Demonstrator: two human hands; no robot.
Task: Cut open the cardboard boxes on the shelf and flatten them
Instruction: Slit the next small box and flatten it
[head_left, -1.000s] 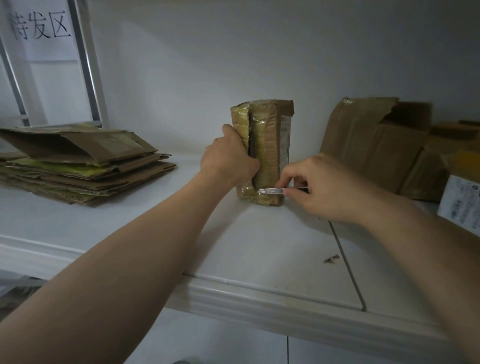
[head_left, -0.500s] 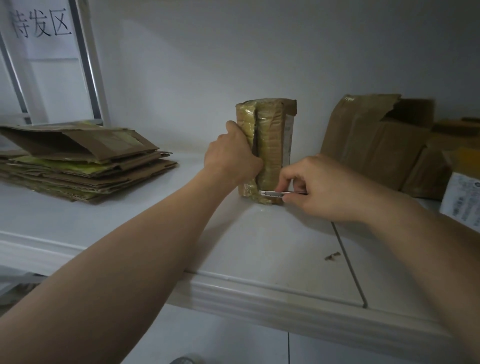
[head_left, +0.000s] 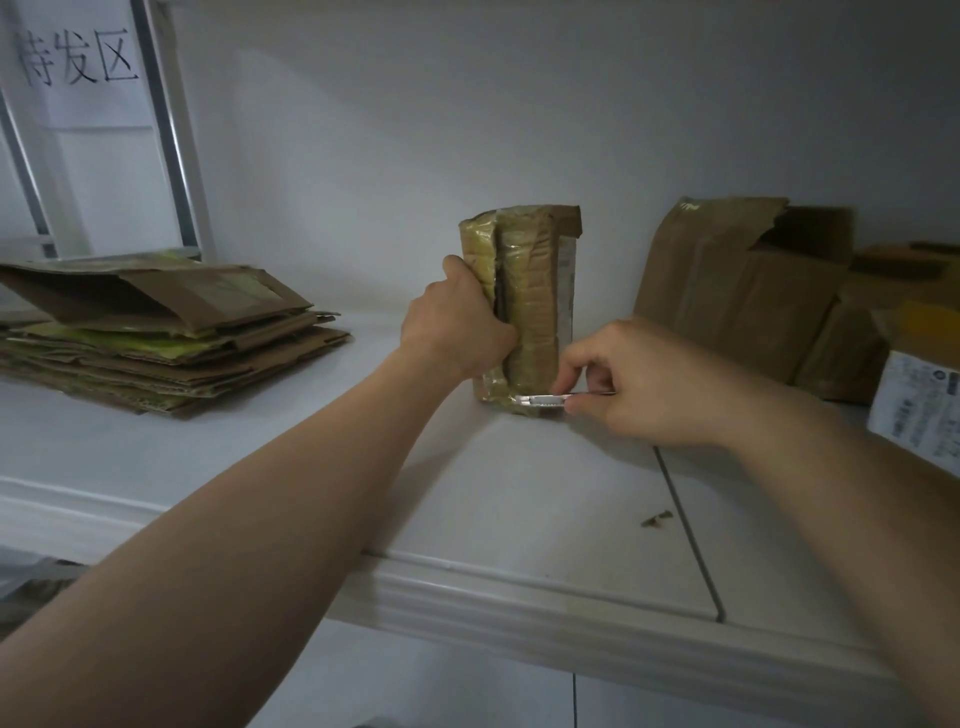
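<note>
A small taped cardboard box (head_left: 530, 291) stands upright on the white shelf (head_left: 519, 493), near the wall. My left hand (head_left: 457, 327) grips its left side at mid height. My right hand (head_left: 644, 384) pinches a slim metal utility knife (head_left: 543, 400), whose tip lies against the bottom edge of the box, where the tape wraps round. The blade's tip is hard to make out against the tape.
A stack of flattened cardboard (head_left: 156, 332) lies at the left of the shelf. Opened brown boxes (head_left: 743, 280) stand at the right, with a labelled white parcel (head_left: 919, 410) at the far right edge. A small cardboard scrap (head_left: 655, 518) lies by the shelf seam.
The knife has slid slightly lower along the box's bottom edge. My left hand keeps the same grip on the box.
</note>
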